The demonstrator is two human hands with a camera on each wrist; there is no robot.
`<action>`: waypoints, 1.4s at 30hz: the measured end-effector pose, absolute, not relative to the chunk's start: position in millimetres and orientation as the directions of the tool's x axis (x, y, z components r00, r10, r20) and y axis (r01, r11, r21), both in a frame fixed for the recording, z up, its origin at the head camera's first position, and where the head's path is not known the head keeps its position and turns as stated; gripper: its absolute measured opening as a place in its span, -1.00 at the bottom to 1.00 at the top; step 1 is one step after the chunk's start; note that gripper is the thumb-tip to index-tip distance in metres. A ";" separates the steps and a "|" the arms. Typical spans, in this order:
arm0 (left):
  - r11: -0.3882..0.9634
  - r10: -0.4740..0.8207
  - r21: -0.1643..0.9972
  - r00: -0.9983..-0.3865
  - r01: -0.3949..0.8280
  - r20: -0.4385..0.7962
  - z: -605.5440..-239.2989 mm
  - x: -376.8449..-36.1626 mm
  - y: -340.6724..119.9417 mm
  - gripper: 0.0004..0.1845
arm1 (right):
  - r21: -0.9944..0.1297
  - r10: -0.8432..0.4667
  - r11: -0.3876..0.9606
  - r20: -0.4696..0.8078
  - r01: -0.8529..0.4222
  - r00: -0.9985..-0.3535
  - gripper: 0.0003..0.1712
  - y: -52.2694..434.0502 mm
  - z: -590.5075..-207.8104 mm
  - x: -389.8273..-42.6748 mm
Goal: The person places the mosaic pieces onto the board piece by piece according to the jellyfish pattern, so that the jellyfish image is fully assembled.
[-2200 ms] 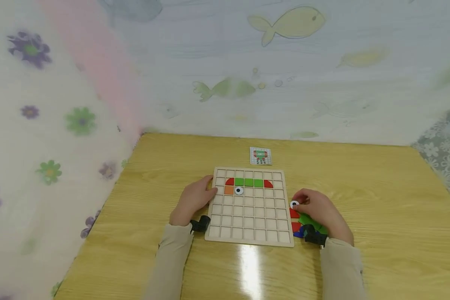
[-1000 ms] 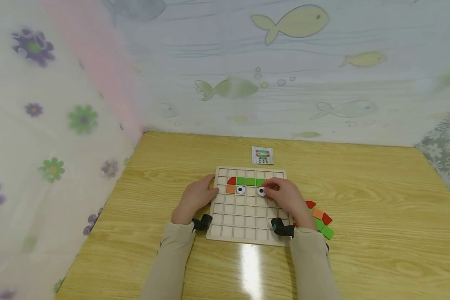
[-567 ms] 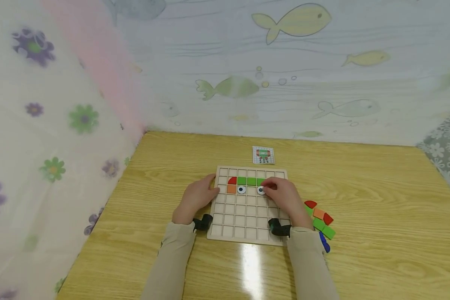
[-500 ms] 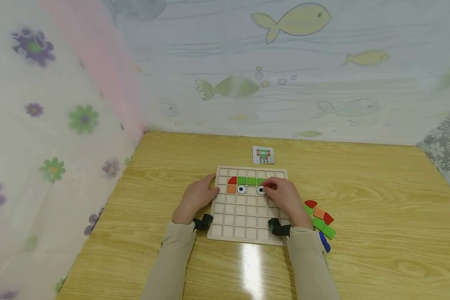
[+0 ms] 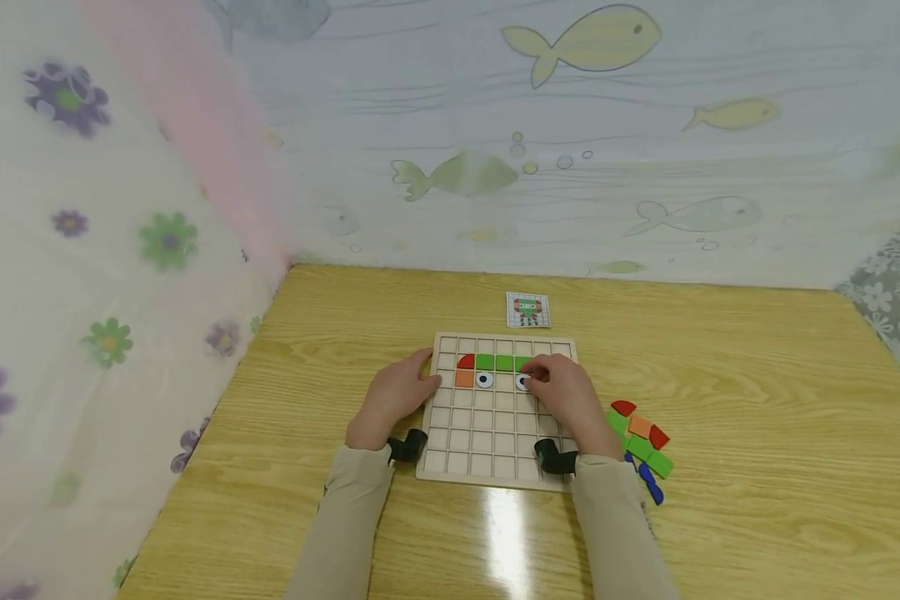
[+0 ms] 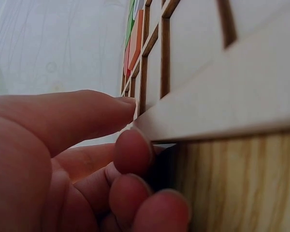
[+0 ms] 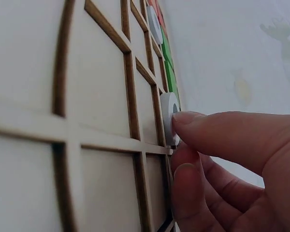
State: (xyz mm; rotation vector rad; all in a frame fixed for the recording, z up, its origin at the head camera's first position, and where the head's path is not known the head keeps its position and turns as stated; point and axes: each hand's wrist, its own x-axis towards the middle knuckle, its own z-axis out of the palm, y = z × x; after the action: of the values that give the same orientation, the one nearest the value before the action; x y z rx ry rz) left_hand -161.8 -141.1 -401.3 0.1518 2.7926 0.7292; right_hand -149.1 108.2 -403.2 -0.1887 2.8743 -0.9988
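Note:
A wooden grid board (image 5: pixel 461 475) lies on the table, with a row of green square tiles (image 5: pixel 485 362) near its far side. A red quarter-round tile (image 5: pixel 466 362) is at that row's left end, above an orange square tile (image 5: pixel 464 378) and a white eye disc (image 5: pixel 483 380). My left hand (image 5: pixel 392 398) grips the board's left edge, thumb on the rim and fingertips against its side in the left wrist view. With thumb and fingers, my right hand (image 5: pixel 570 398) pinches a second eye disc (image 7: pixel 167 118) at a cell in the same row; the hand covers the board's upper right.
Right of the board lies a loose pile with green tiles (image 5: pixel 640 447), red quarter-rounds (image 5: pixel 623 408), an orange square (image 5: pixel 640 427) and blue pieces (image 5: pixel 651 483), partly behind the right forearm. A small pattern card (image 5: pixel 528 309) lies beyond the board, before the wall.
My right hand has carried the second eye disc leftward from the pile onto the board and has stayed there. The left hand keeps its place at the edge.

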 end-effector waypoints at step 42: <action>0.867 0.165 0.498 -0.961 0.034 -0.221 -405.9 -166.0 -143.9 -0.41 | -0.650 -0.092 0.760 -0.110 0.001 -0.990 -0.65 176.1 -389.3 -112.8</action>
State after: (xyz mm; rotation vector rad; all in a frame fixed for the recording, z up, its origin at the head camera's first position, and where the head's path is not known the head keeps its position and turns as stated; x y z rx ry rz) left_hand -166.0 -143.9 -405.9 0.1512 2.7827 0.7356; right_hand -112.8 176.1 -389.3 -0.0730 2.8190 -1.0416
